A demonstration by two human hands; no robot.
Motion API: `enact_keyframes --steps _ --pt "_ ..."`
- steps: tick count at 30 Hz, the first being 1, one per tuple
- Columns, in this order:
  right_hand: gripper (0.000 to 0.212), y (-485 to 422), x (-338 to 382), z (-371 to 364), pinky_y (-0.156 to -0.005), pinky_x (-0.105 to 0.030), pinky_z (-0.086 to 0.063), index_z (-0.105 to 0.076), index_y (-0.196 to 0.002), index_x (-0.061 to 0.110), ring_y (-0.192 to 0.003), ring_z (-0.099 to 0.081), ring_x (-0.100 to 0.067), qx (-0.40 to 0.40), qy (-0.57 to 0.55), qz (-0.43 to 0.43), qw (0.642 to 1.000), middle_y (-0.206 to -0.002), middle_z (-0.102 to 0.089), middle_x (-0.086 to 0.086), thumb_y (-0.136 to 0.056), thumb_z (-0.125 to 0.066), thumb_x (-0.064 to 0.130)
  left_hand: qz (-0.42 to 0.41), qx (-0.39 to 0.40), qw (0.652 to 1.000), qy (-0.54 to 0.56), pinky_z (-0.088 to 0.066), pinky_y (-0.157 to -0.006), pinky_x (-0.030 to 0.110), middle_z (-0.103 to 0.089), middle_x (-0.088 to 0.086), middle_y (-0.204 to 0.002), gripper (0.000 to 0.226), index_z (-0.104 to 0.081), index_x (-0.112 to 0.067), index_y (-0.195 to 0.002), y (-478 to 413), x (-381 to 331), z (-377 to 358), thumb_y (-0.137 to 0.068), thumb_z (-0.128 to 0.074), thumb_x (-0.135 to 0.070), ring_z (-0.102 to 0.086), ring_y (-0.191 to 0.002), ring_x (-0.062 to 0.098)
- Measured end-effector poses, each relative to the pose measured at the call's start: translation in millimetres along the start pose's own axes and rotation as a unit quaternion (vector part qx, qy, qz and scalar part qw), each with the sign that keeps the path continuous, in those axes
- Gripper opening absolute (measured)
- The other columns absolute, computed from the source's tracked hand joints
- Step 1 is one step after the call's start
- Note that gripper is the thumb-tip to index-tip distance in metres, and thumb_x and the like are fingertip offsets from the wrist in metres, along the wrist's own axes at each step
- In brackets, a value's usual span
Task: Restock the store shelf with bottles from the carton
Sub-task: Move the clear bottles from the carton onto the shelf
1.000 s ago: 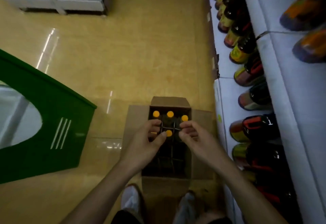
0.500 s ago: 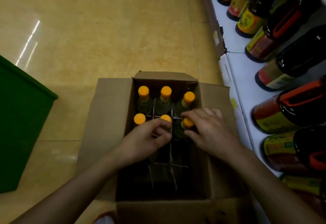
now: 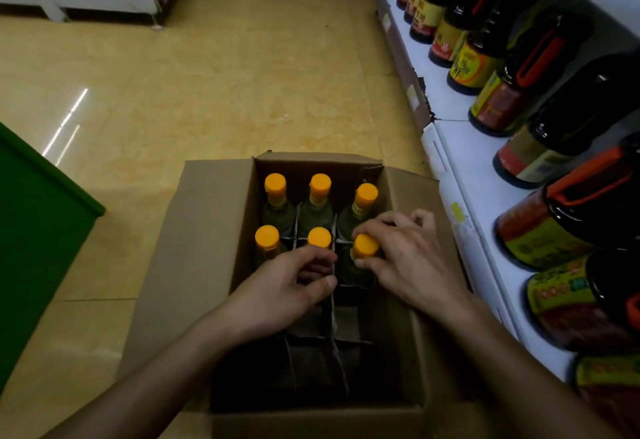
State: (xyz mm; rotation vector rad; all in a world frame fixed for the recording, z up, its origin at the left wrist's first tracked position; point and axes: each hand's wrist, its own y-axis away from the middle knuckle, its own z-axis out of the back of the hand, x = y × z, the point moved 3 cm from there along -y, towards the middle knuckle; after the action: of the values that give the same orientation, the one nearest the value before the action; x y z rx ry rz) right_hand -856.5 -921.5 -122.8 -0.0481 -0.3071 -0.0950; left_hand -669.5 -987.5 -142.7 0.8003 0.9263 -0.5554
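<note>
Our left hand [image 3: 284, 289] tight around the middle bottle [image 3: 319, 237], our right hand [image 3: 407, 260] tight around the right bottle [image 3: 365, 246], inside the carton [image 3: 207, 231]

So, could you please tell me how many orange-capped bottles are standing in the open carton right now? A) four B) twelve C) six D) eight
C: three orange caps show in the far row of the carton and three in the nearer row, where the left hand grips the middle bottle and the right hand grips the right-hand bottle.
</note>
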Motion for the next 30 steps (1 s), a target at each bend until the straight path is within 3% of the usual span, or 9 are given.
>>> enact_keyframes --steps 4,7,10,13,15,18,23,27,30 --pt "0.035 9.3 3.9 15.9 -0.095 -0.029 -0.026 -0.063 -0.122 0.035 -0.110 -0.034 0.004 -0.015 -0.093 -0.059 0.994 -0.114 -0.059 0.016 -0.089 -0.073 0.041 -0.008 0.000 1.000 0.004 -0.051 -0.109 0.033 -0.057 -0.017 -0.140 0.051 -0.048 -0.038 -0.144 1.5 5.2 -6.9 -0.097 -0.066 -0.031 -0.054 -0.130 -0.001" --pt "0.037 12.9 11.7 37.0 -0.087 -0.031 -0.044 -0.061 -0.122 0.039 -0.108 -0.054 -0.009 -0.052 -0.126 -0.070 0.988 -0.107 -0.062 0.020 -0.088 -0.072 0.046 -0.020 0.010 1.000 0.011 -0.050 -0.111 0.033 -0.051 -0.015 -0.148 0.062 -0.037 -0.039 -0.149 2.7 3.0 -14.4 -0.096 -0.068 -0.028 -0.048 -0.137 -0.001" --pt "0.037 17.9 22.2 63.4 -0.081 -0.011 -0.040 -0.064 -0.121 0.038 -0.094 -0.055 0.006 -0.104 -0.175 -0.064 0.977 -0.103 -0.064 0.024 -0.085 -0.074 0.044 -0.041 0.022 0.999 0.023 -0.050 -0.111 0.036 -0.046 -0.019 -0.153 0.075 -0.026 -0.041 -0.154 3.8 1.0 -21.5 -0.095 -0.070 -0.026 -0.042 -0.141 -0.003" --pt "0.033 22.7 29.8 84.6 -0.086 -0.014 -0.046 -0.066 -0.115 0.039 -0.103 -0.059 0.011 -0.150 -0.230 -0.052 0.960 -0.102 -0.066 0.028 -0.083 -0.073 0.045 -0.048 0.024 0.998 0.026 -0.049 -0.112 0.036 -0.044 -0.022 -0.153 0.083 -0.020 -0.044 -0.156 5.2 -3.0 -24.2 -0.093 -0.071 -0.027 -0.042 -0.141 -0.003" --pt "0.032 24.8 35.4 95.7 -0.087 -0.020 -0.054 -0.067 -0.111 0.039 -0.104 -0.064 0.003 -0.182 -0.266 -0.038 0.946 -0.102 -0.069 0.023 -0.081 -0.074 0.046 -0.052 0.017 0.998 0.035 -0.051 -0.109 0.036 -0.047 -0.021 -0.150 0.084 -0.020 -0.046 -0.156 5.7 -5.7 -25.5 -0.092 -0.073 -0.031 -0.050 -0.136 0.002" --pt "0.031 25.2 47.1 109.3 -0.085 -0.017 -0.056 -0.066 -0.109 0.041 -0.104 -0.067 0.000 -0.210 -0.327 -0.013 0.921 -0.103 -0.071 0.020 -0.079 -0.073 0.049 -0.057 0.010 0.997 0.052 -0.053 -0.106 0.032 -0.055 -0.021 -0.142 0.081 -0.026 -0.047 -0.152 7.4 -10.4 -26.5 -0.089 -0.076 -0.038 -0.059 -0.127 0.004" --pt "0.033 23.5 63.3 121.9 -0.086 -0.025 -0.060 -0.069 -0.111 0.031 -0.105 -0.072 -0.011 -0.226 -0.430 0.022 0.874 -0.104 -0.076 0.006 -0.080 -0.074 0.039 -0.045 0.032 0.993 0.105 -0.050 -0.085 0.005 -0.061 -0.023 -0.126 0.080 -0.034 -0.051 -0.140 13.0 -21.0 -21.3 -0.081 -0.085 -0.031 -0.059 -0.111 -0.016" --pt "0.032 20.9 67.3 119.4 -0.091 -0.033 -0.061 -0.069 -0.113 0.034 -0.108 -0.073 -0.015 -0.220 -0.473 0.017 0.853 -0.110 -0.077 0.004 -0.082 -0.072 0.039 -0.040 0.037 0.988 0.141 -0.057 -0.092 0.020 -0.069 -0.016 -0.120 0.078 -0.044 -0.047 -0.134 18.7 -23.4 -23.1 -0.076 -0.089 -0.021 -0.066 -0.111 -0.002" --pt "0.034 19.6 70.5 111.9 -0.093 -0.026 -0.058 -0.066 -0.117 0.035 -0.111 -0.070 -0.008 -0.187 -0.488 0.011 0.853 -0.112 -0.076 0.003 -0.084 -0.066 0.044 -0.055 0.015 0.986 0.154 -0.057 -0.091 0.020 -0.069 -0.020 -0.119 0.076 -0.048 -0.042 -0.134 23.5 -23.9 -27.8 -0.075 -0.089 -0.017 -0.066 -0.112 -0.001"
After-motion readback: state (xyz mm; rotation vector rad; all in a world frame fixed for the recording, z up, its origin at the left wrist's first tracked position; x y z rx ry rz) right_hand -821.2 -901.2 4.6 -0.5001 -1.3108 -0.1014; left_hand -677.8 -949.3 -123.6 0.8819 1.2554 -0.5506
